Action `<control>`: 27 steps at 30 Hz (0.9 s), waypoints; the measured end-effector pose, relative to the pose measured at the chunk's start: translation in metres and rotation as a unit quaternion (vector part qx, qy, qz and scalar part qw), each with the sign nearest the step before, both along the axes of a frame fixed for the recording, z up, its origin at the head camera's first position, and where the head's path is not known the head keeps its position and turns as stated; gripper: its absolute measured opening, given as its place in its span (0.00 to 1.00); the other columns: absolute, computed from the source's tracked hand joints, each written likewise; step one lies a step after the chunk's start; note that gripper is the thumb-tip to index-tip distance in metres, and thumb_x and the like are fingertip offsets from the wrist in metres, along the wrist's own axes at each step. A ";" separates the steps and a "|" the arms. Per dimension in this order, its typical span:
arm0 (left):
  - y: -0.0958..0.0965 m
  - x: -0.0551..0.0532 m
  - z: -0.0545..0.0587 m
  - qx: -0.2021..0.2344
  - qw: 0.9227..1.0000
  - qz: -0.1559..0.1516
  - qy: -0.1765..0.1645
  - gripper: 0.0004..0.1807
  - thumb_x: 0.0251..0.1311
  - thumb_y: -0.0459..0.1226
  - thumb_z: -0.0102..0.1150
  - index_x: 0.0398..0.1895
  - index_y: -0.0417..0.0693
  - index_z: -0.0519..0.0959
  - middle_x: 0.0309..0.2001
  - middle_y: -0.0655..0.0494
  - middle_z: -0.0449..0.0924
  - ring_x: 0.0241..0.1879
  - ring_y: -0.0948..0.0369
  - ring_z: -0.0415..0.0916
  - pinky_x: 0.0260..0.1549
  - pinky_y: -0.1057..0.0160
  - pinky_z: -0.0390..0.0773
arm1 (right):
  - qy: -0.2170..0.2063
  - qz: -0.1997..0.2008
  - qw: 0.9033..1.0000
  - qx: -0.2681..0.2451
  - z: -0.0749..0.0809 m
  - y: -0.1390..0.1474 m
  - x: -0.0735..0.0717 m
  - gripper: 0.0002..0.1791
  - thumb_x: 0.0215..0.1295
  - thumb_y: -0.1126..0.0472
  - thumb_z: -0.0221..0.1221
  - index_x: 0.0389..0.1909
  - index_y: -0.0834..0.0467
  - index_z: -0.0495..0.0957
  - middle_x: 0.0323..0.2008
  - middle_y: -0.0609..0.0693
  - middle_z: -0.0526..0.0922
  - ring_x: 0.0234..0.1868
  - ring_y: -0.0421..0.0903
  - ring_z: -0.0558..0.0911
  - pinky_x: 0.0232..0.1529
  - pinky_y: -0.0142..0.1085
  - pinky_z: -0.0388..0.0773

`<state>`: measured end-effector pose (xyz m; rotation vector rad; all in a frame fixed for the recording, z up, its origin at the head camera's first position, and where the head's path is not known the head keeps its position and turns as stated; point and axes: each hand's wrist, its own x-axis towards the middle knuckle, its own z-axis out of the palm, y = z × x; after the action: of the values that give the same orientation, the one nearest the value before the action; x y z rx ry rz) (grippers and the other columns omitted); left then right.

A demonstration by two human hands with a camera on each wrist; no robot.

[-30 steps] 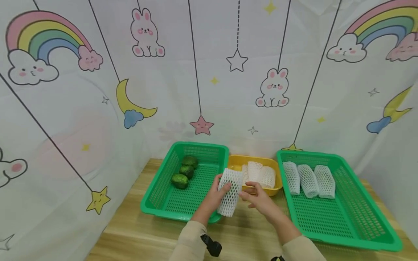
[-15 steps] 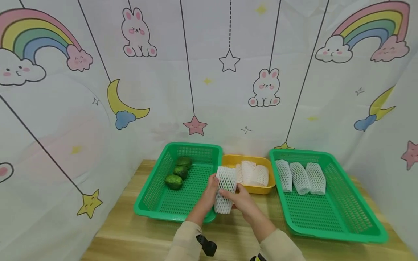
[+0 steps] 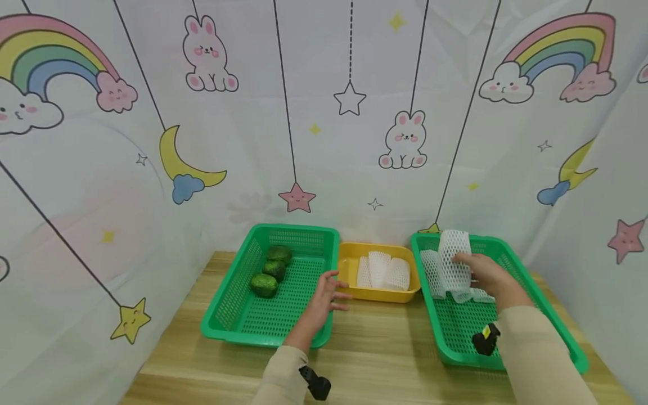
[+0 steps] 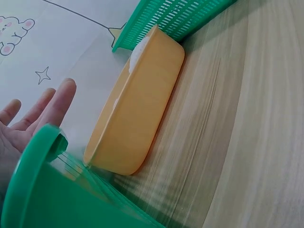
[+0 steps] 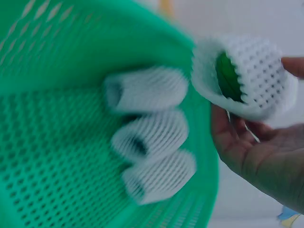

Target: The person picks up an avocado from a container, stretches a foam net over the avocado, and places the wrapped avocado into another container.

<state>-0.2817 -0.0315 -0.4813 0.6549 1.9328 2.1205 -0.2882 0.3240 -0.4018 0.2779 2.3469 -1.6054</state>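
Note:
My right hand [image 3: 488, 273] pinches a white foam net sleeve [image 3: 454, 256] above the back of the right green basket [image 3: 468, 332]. In the right wrist view, a green avocado [image 5: 228, 78] shows through the sleeve's open end, with the thumb on one side and fingers beneath. Three more foam-sleeved pieces [image 5: 147, 90] lie side by side in that basket. Nothing is in my left hand [image 3: 320, 301], its fingers spread beside the right rim of the left green basket [image 3: 304, 292]. Three bare, dark green avocados [image 3: 264, 285] sit along that basket's left side.
Between the green baskets stands a yellow basket [image 3: 382, 295] with several flat white foam sleeves [image 3: 379, 270]. All the baskets stand on a wooden table [image 3: 374, 349], backed by a white printed curtain [image 3: 253, 140].
Both hands were on the sleeved avocado over the table's middle. The left has let go and opened; the right has carried it rightward over the right green basket.

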 end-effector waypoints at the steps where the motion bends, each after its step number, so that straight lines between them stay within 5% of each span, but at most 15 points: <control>1: -0.001 0.002 0.003 -0.002 1.000 0.000 -0.001 0.23 0.75 0.41 0.22 0.65 0.36 0.47 0.55 0.29 0.61 0.51 0.33 0.67 0.43 0.41 0.72 | -0.024 0.009 0.999 0.019 -0.007 0.007 -0.001 0.44 0.68 0.48 0.43 0.67 0.76 0.34 0.65 0.75 0.46 0.63 0.70 0.55 0.57 0.54 0.63; 4: -0.001 0.010 0.012 -0.011 1.000 -0.003 -0.002 0.22 0.75 0.39 0.24 0.64 0.34 0.48 0.53 0.28 0.63 0.50 0.32 0.67 0.43 0.41 0.72 | -0.082 0.031 0.993 0.084 -0.028 0.018 0.001 0.46 0.64 0.49 0.47 0.65 0.79 0.36 0.63 0.79 0.45 0.60 0.74 0.56 0.51 0.56 0.68; 10: 0.002 0.010 0.004 -0.015 1.000 -0.006 0.008 0.22 0.75 0.40 0.26 0.64 0.34 0.49 0.50 0.29 0.66 0.48 0.34 0.69 0.41 0.41 0.73 | -0.149 0.053 0.978 0.135 -0.052 0.024 0.009 0.44 0.61 0.49 0.53 0.63 0.78 0.47 0.59 0.78 0.58 0.50 0.66 0.72 0.40 0.48 0.75; 18: 0.003 -0.004 -0.016 -0.029 0.999 0.006 0.017 0.25 0.73 0.48 0.29 0.65 0.42 0.51 0.50 0.37 0.69 0.48 0.37 0.71 0.38 0.53 0.78 | -0.168 0.045 0.978 0.115 -0.053 0.020 0.008 0.37 0.63 0.55 0.53 0.59 0.80 0.51 0.41 0.71 0.74 0.38 0.57 0.80 0.40 0.45 0.78; 22: 0.003 -0.005 -0.015 -0.028 0.999 0.003 0.015 0.24 0.74 0.47 0.30 0.64 0.43 0.52 0.49 0.36 0.69 0.48 0.37 0.71 0.39 0.51 0.78 | -0.172 0.055 0.978 0.108 -0.054 0.021 0.008 0.37 0.64 0.56 0.52 0.58 0.82 0.50 0.40 0.71 0.76 0.37 0.58 0.81 0.40 0.44 0.78; 27: 0.000 -0.001 -0.003 -0.027 0.999 0.001 0.022 0.23 0.74 0.44 0.29 0.64 0.38 0.52 0.50 0.30 0.67 0.48 0.34 0.70 0.41 0.43 0.74 | -0.159 0.090 0.975 0.127 -0.045 0.020 0.003 0.40 0.65 0.50 0.52 0.61 0.80 0.51 0.51 0.78 0.67 0.46 0.66 0.75 0.40 0.49 0.77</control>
<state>-0.2822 -0.0311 -0.4845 0.6943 2.0055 2.0651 -0.2853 0.3441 -0.4471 0.3364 2.2490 -1.0875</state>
